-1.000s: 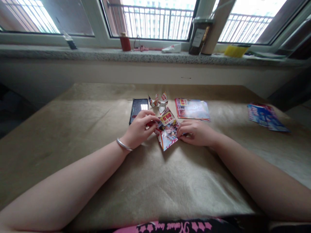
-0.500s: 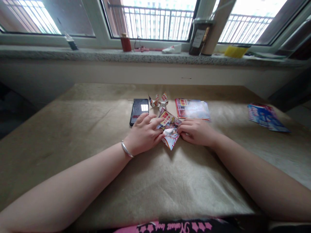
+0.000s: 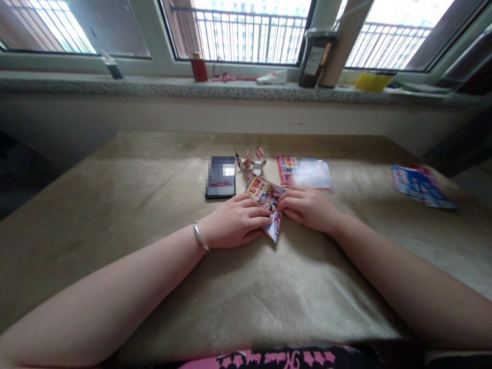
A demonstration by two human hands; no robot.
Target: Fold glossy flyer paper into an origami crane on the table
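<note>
A folded paper (image 3: 265, 192), made from a colourful printed flyer, lies on the table between my hands with a pointed tip towards me. My left hand (image 3: 238, 220), a silver bangle at its wrist, rests with fingers stretched flat over the paper's lower left part. At the right edge, my right hand (image 3: 307, 207) has its fingers curled and closed on the paper; the thumb is mostly hidden. Just beyond the paper stands a folded paper figure (image 3: 251, 161) with pointed flaps. A dark phone (image 3: 220, 179), partly blurred out, lies beyond my left hand.
A stack of printed flyers (image 3: 305, 173) lies beyond my right hand. More blue flyers (image 3: 421, 184) are fanned near the table's right side. Along the stone windowsill (image 3: 154, 87) stand a red bottle (image 3: 199, 67), a dark container (image 3: 315, 59) and a yellow item (image 3: 373, 81).
My left hand has slid right and towards me, off the phone's near edge and further over the paper. The paper has turned slightly, its near tip shifting right. My right hand has moved slightly left.
</note>
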